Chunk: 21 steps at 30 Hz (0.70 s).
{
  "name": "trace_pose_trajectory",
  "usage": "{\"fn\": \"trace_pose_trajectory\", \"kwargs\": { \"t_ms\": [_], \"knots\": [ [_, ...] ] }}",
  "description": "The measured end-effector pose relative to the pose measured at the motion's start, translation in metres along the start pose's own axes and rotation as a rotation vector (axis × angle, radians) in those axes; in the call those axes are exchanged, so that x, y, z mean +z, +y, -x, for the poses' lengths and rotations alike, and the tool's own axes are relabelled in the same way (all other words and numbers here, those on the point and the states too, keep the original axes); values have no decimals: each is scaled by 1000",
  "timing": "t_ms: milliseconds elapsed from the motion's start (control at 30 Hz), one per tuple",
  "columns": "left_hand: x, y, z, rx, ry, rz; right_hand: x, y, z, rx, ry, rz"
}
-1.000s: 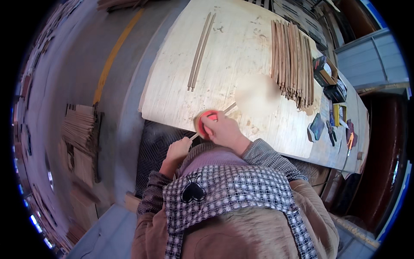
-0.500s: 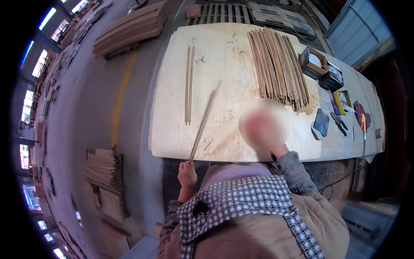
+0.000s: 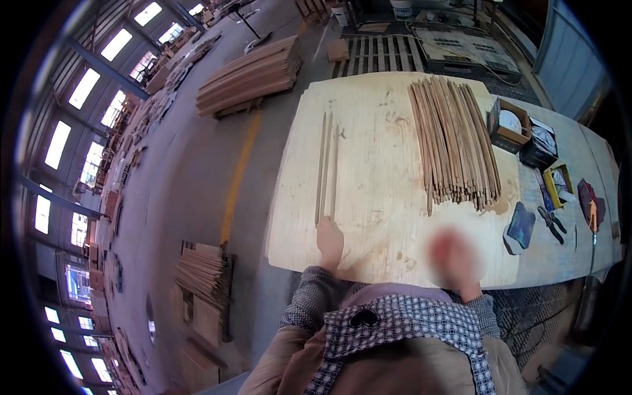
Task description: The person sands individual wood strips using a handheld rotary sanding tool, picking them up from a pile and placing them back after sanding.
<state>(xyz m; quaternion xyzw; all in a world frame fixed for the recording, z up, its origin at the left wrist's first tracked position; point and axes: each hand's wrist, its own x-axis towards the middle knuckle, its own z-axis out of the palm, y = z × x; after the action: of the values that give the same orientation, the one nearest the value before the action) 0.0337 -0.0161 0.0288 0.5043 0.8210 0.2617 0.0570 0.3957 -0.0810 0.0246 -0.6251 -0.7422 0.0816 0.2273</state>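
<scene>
My left hand (image 3: pixel 330 241) is closed on the near end of a thin wooden rod (image 3: pixel 334 172). That rod points away from me over the pale board tabletop (image 3: pixel 375 197), close beside other slim rods (image 3: pixel 320 172) lying lengthwise at its left. My right hand (image 3: pixel 469 264) is at the near right part of the board, low over the surface. A blurred red patch (image 3: pixel 446 249) covers its fingers, so their pose and whatever they hold cannot be made out. Beyond it lies a wide bundle of brown wooden rods (image 3: pixel 454 145).
Right of the bundle stand open boxes (image 3: pixel 510 125) and a yellow box (image 3: pixel 559 184). Pliers (image 3: pixel 552 224), a dark flat piece (image 3: pixel 520 227) and an orange-handled tool (image 3: pixel 593 217) lie nearer. Stacked boards (image 3: pixel 250 76) and a pile of wood strips (image 3: pixel 201 270) stand on the left floor.
My left hand has moved forward onto the board, bringing its slanted rod down alongside the others. My right hand stays near the board's near edge, still blurred. The whole view has shifted.
</scene>
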Motion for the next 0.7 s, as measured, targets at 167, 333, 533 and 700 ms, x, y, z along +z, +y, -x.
{"fn": "trace_pose_trajectory", "kwargs": {
  "t_ms": [167,333,533,700],
  "knots": [
    [-5,15,-32,9,-292,-353,-10,4,-11,46,-54,-43],
    [-3,19,-59,115,-363,-481,0,4,-7,-5,96,49],
    [19,57,-75,585,-113,-154,10,13,-3,-73,77,234],
    [73,147,-39,388,-653,216,-30,-18,-28,346,-176,23]
  ]
}}
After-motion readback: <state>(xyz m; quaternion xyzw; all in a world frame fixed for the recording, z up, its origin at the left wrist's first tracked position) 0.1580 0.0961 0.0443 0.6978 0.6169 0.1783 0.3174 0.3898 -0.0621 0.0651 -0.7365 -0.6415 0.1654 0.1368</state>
